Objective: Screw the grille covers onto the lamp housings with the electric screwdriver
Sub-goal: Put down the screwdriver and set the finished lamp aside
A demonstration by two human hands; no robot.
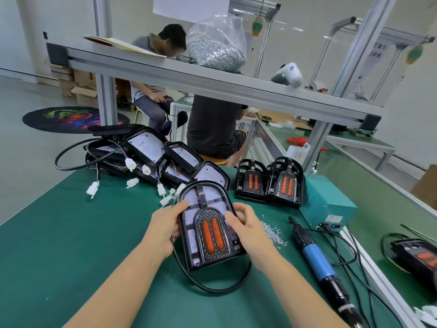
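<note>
From the head view, a lamp housing (208, 226) lies on the green desk (71, 233) directly in front of the person, with a grille cover (212, 235) and its two orange lenses laid over the housing's lower half. The left hand (165, 227) grips the housing's left edge, fingers curled over the rim. The right hand (243, 224) does the same on the right edge, its fingertips resting near the cover. Both grips are clamped on the housing, neither on a tool.

The step in hand looks like seating the cover before any fastening. To do it well, the person should press the cover down evenly until its rim sits flush all round and the screw holes line up, as a skewed cover would let a screw bite crooked.

The electric screwdriver (316, 256) lies untouched to the right, near the loose screws (272, 232). One hand should keep pinning the housing while the other fetches a screw.

Bare housings (151, 152) sit piled at the far left, and more grille covers (269, 181) stand stacked behind.
</note>
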